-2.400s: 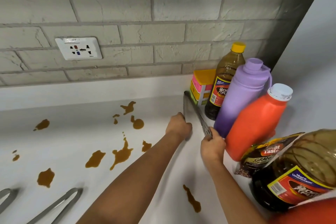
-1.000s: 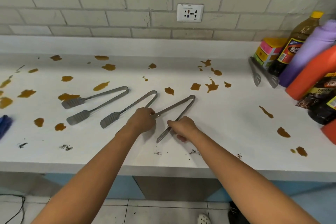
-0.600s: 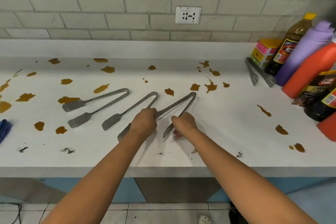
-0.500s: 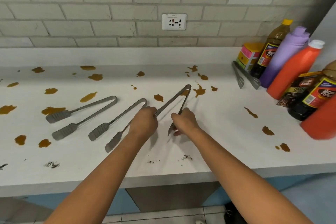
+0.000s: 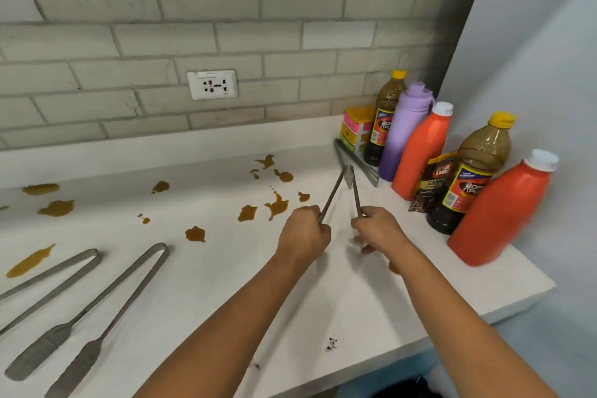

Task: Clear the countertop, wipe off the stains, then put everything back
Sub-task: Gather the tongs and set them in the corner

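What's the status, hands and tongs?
Both hands, left and right, grip one pair of tongs. Stains unwiped. Parked tongs just ahead.

You've got bright, even light with just soft shadows under your right hand (image 5: 376, 229) on the countertop (image 5: 226, 284), some motion blur on those fingers and the orange bottle (image 5: 497, 213) right of your grip, plus fisheye bending the brick wall (image 5: 226, 10) above.

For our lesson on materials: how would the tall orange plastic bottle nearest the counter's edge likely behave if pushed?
The tall orange plastic bottle probably tips rather than slides, being tall and narrow. Opaque walls hide its fill, so weight is uncertain. Its smooth sides may feel slippery.
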